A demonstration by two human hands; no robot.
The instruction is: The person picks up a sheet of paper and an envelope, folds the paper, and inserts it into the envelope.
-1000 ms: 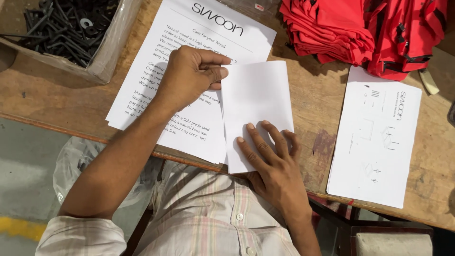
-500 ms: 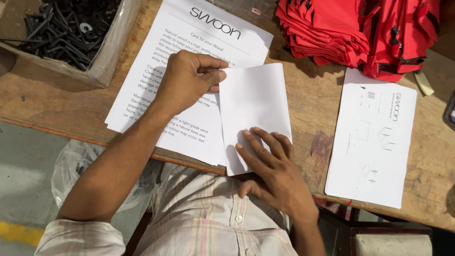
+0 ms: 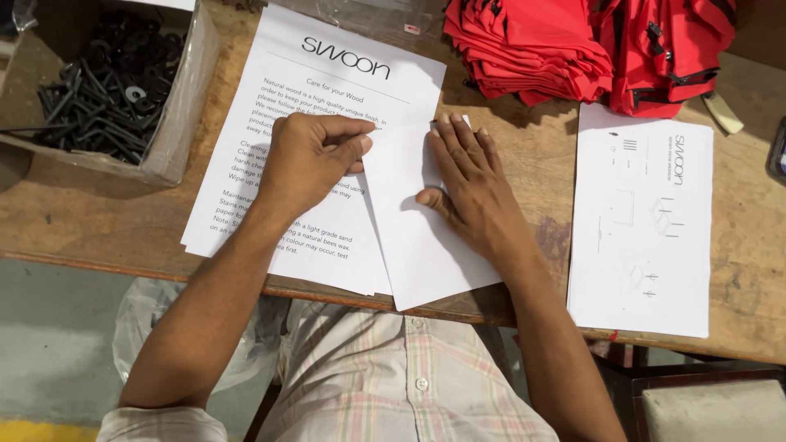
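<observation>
head view looks straight down on a worn wooden table [image 3: 524, 164] that fills most of the frame, with the person's plaid shirt [image 3: 409, 376] at the bottom centre. a stack of folded red fabric [image 3: 589, 49] lies along the upper right edge. below it, at the right, sits a white sheet with line diagrams [image 3: 643, 237]. a large printed care sheet [image 3: 319, 106] lies at the centre left, and a cardboard box of black hex keys and washers [image 3: 98, 90] fills the upper left corner. the folded blank white paper [image 3: 426, 245] rests at the centre, overlapping the care sheet's right side and reaching the table's near edge. the right hand [image 3: 467, 184] lies flat on it, fingers straight and close together, pressing it down. the left hand [image 3: 315, 160] is curled, thumb and fingers pinching the folded paper's left edge.
</observation>
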